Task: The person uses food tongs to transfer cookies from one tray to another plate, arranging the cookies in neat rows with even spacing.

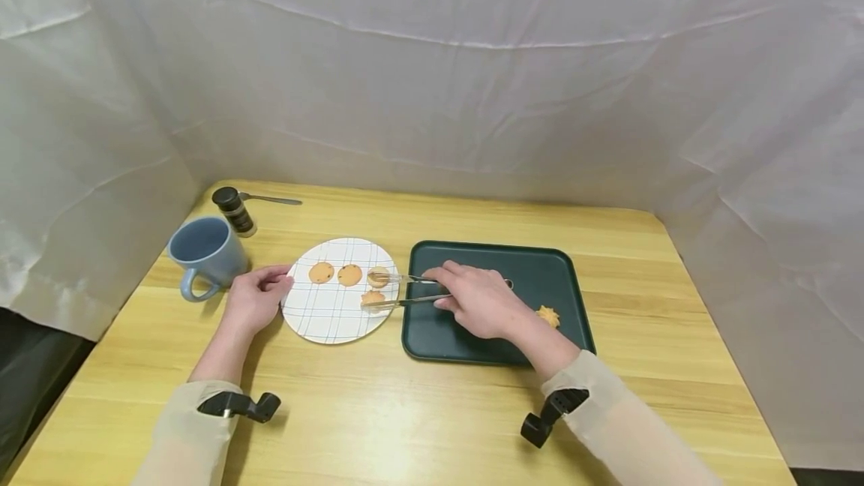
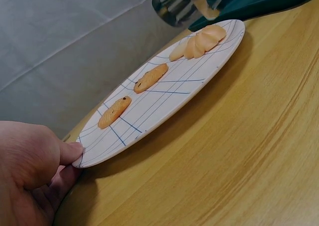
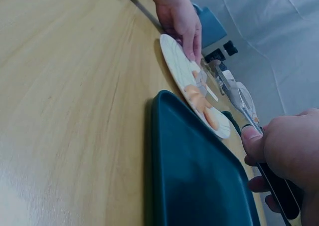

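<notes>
My left hand (image 1: pixel 256 298) pinches the left rim of a round white plate (image 1: pixel 324 319) with thin blue lines, thumb on top and fingers below. In my right hand (image 1: pixel 482 302) are metal tongs (image 1: pixel 421 298) with dark handles. Their arms are spread and reach over the plate's right side. Two round cookies (image 1: pixel 321 272) with dark specks lie on the plate's left and middle. Under the tong tips are a round cookie (image 1: pixel 378 283) and, in front of it, a ridged cookie (image 2: pixel 207 39). The left wrist view shows the tong ends above the plate.
A dark green tray (image 1: pixel 442 343) lies right of the plate, with a star-shaped cookie (image 1: pixel 548 316) on it; my right arm partly covers it. To the left stand a blue mug (image 1: pixel 211 253) and a black-capped shaker (image 1: pixel 235 212). A fork (image 1: pixel 273 199) lies behind them.
</notes>
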`<state>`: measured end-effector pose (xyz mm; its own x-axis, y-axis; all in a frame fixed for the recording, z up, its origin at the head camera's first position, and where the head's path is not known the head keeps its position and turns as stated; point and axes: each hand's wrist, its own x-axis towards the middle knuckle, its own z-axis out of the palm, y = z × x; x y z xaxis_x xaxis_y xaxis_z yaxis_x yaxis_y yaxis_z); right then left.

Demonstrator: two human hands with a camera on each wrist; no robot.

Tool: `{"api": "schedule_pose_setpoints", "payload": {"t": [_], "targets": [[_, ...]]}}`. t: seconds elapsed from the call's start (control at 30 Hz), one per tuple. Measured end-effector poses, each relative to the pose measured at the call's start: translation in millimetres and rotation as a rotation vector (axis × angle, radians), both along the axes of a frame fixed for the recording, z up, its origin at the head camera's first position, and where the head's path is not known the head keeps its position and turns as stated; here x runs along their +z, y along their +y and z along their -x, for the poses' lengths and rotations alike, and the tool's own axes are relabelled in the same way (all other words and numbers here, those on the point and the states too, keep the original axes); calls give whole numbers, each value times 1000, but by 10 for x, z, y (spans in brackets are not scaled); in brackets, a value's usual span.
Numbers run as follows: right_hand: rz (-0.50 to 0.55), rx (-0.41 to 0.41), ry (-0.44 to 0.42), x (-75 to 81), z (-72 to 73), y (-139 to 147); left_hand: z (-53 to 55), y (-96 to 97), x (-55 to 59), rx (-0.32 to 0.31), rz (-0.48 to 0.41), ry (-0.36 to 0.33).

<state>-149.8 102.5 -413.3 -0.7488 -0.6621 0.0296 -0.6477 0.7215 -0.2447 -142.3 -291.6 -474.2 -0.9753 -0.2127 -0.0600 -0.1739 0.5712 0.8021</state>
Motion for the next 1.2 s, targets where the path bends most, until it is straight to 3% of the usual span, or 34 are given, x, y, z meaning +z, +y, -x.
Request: {"api": "schedule_pose_setpoints", "payload": {"t": [0.5, 0.8, 1.2], "targets": [[45, -80, 2, 205, -171, 523, -12, -23, -10, 12, -2, -24], [94, -104, 39, 236, -266, 926, 0, -40, -2, 10, 1, -31], [52, -192, 10, 230, -477, 1434, 4, 0, -5, 7, 8, -46]]}}
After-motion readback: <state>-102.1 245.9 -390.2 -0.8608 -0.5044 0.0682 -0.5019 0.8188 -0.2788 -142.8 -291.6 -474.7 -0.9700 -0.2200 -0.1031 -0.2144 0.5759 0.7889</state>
